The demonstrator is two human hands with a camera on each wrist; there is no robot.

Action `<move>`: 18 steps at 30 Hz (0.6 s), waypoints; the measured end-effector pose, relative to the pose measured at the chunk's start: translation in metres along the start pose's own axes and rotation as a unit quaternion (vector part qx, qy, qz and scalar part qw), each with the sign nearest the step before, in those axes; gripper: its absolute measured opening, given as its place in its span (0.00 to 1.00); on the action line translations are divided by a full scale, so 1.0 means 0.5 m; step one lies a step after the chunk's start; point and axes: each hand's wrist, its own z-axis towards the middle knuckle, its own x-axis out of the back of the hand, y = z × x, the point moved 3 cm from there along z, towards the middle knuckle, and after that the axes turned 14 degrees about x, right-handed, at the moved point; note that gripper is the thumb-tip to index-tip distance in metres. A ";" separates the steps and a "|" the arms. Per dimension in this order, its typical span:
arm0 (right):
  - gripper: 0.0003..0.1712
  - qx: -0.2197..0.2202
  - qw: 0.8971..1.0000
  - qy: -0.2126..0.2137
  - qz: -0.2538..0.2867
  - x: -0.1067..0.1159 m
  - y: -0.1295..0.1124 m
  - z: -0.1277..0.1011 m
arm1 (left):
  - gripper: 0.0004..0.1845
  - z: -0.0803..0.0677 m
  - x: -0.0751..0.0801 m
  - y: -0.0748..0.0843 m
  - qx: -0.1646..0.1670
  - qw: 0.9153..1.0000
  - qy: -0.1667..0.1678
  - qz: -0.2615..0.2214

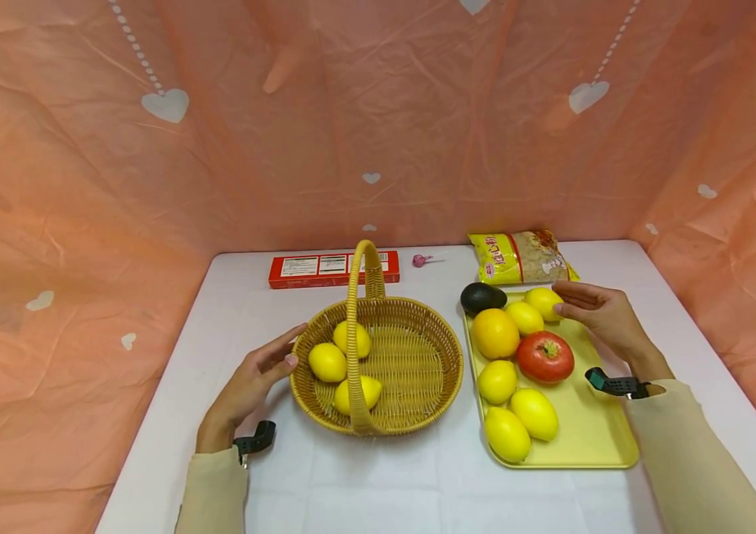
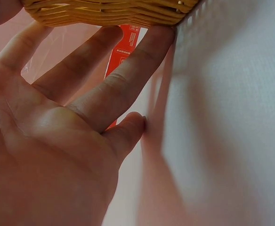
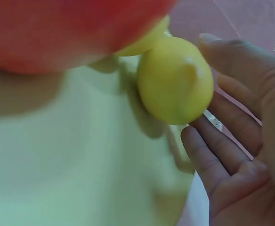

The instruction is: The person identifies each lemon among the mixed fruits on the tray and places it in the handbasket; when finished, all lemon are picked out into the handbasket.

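Salmon-orange cloth [image 1: 418,148] printed with pale hearts hangs behind and to both sides of the white table [image 1: 271,489] on my head feed, its folds creased and uneven. Along the table's back edge I see a red box [image 1: 304,271], a small purple lollipop [image 1: 421,260] and a yellow printed bag [image 1: 521,257].

At centre stands a wicker basket [image 1: 411,356] with a tall arched handle, three lemons [image 1: 327,363] lying in its left part. To its right I have a pale yellow tray [image 1: 591,430] carrying a red fruit [image 1: 545,357], an orange fruit [image 1: 495,333], a dark avocado [image 1: 483,298] by the back left corner, and four lemons [image 1: 534,414] besides the one at the back right.

My left wrist feed shows the left hand [image 1: 254,382] with its fingers extended and spread, fingertips against the basket's outer wall, grasping nothing. The right hand [image 1: 605,319] is at that back-right lemon [image 1: 542,303], which rests near the tray's edge. Thumb and fingers are well parted and nearly straight, the lemon lying between their tips; I can't tell how firmly they touch it, but nothing is wrapped round it.
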 end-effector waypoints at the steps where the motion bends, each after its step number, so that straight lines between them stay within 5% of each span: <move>1: 0.32 -0.001 1.000 -0.003 -0.008 -0.002 0.002 0.001 | 0.30 0.000 0.000 0.000 -0.001 1.000 -0.001 0.001; 14: 0.35 -0.021 0.994 -0.004 -0.107 -0.006 -0.016 -0.001 | 0.31 0.000 0.003 0.002 -0.001 1.000 0.002 0.005; 18: 0.31 0.015 0.999 0.036 -0.018 0.000 -0.047 -0.009 | 0.30 0.002 0.003 -0.002 -0.003 1.000 -0.003 -0.004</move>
